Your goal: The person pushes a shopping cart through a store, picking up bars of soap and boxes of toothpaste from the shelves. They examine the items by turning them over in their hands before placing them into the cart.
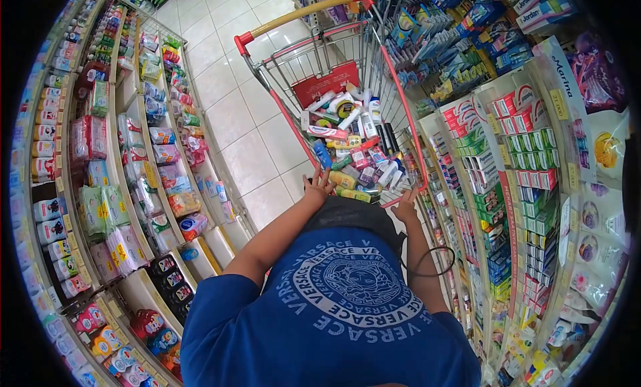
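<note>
My left hand [320, 185] is at the near left corner of a wire shopping cart [272, 88], fingers spread, with nothing in it that I can see. My right hand [405, 207] is by the cart's near right corner, close to the red rim, its fingers stretched out. Whether either hand touches the cart is hard to tell. Inside lies a heap of toiletries: a blue bottle [322, 155], a yellow bottle [343, 180], a toothpaste box [326, 132], dark tubes and several white bottles. The cart's yellow handle [300, 15] is at its far end.
Shelves of packaged goods [107, 207] line the left side. On the right stand racks of toothpaste boxes [531, 160] and hanging toothbrush packs [461, 73]. A tiled floor [230, 123] runs left of the cart. A dark cable loop [427, 273] hangs beside my right arm.
</note>
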Available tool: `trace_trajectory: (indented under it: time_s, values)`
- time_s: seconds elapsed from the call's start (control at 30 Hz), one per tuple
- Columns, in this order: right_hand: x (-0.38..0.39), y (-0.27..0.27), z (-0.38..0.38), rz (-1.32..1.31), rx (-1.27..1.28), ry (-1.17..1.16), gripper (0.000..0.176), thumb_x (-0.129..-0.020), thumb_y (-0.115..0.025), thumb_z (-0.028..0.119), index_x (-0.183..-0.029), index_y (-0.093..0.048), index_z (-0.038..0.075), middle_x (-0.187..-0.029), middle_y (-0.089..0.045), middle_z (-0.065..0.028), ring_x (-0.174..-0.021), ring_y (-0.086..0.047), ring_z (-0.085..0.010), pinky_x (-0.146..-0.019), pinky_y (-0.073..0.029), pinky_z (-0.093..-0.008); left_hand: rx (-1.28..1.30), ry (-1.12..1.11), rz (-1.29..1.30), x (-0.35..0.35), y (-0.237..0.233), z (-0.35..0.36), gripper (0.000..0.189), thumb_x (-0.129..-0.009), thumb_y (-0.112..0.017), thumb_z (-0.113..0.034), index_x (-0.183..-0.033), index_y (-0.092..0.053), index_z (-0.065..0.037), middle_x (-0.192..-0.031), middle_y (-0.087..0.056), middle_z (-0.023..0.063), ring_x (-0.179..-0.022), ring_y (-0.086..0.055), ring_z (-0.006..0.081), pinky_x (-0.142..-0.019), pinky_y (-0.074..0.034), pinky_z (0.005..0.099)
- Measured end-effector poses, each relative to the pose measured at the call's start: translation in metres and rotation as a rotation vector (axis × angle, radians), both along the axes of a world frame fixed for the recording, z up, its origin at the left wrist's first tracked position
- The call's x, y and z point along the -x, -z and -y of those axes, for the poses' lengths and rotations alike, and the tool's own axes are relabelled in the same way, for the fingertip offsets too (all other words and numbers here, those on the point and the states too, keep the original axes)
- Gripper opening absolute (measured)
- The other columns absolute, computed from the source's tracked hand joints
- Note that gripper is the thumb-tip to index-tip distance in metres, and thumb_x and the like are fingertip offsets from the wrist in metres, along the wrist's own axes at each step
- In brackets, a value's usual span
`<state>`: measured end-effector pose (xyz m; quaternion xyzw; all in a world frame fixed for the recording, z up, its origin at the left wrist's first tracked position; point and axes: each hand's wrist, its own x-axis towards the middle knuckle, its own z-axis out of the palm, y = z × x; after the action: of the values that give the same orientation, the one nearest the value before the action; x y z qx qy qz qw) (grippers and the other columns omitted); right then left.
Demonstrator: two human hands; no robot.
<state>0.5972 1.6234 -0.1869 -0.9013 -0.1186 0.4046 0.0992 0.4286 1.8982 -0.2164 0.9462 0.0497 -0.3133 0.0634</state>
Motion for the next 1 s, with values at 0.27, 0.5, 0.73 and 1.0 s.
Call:
trace_trajectory:
  time_s: [0.27,0.5,0.73,1.0]
  values:
    - [-0.004,-0.015,-0.006,-0.062,-0.038,-0.004,0.07,-0.063,-0.073,0.009,-0.116,-0.029,0.0,-0.138,0.007,-0.0279,-0.111,-0.044,-0.0457,-0.088,-0.044,-0.0441,0.19,-0.717,0.045,-0.131,0.011,-0.058,0.034,-0.077,-0.053,-0.021,-0.104,-0.052,-0.001,-0.098,-0.06,0.0153,-0.097,-0.055,0.0324,-0.08,-0.043,0.0467]
    - [-0.005,-0.018,-0.006,-0.051,-0.1,-0.032,0.068,-0.065,-0.07,0.003,-0.118,-0.027,-0.002,-0.135,0.002,-0.0303,-0.114,-0.039,-0.0467,-0.088,-0.042,-0.0429,0.13,-1.973,0.181,-0.165,0.167,-0.086,0.065,-0.075,-0.061,-0.03,-0.124,-0.034,0.003,-0.114,-0.053,0.0187,-0.103,-0.054,0.0316,-0.086,-0.039,0.0474]
    - [-0.002,-0.023,-0.009,0.057,-0.193,-0.11,0.064,-0.068,-0.068,0.006,-0.118,-0.028,-0.004,-0.137,0.002,-0.0288,-0.105,-0.046,-0.0471,-0.082,-0.045,-0.0426,-0.046,-1.501,0.358,-0.185,0.121,-0.027,0.053,-0.079,-0.055,-0.046,-0.111,-0.049,-0.005,-0.113,-0.054,0.0151,-0.104,-0.052,0.0322,-0.093,-0.025,0.0548]
    - [-0.005,-0.027,-0.014,0.014,-0.133,-0.042,0.065,-0.068,-0.069,0.004,-0.118,-0.029,-0.002,-0.136,0.002,-0.0303,-0.102,-0.047,-0.0477,-0.081,-0.045,-0.0434,-0.154,-1.463,0.053,-0.155,0.176,-0.092,0.035,-0.081,-0.059,-0.035,-0.096,-0.053,-0.004,-0.099,-0.059,0.0149,-0.094,-0.058,0.029,-0.077,-0.047,0.0389]
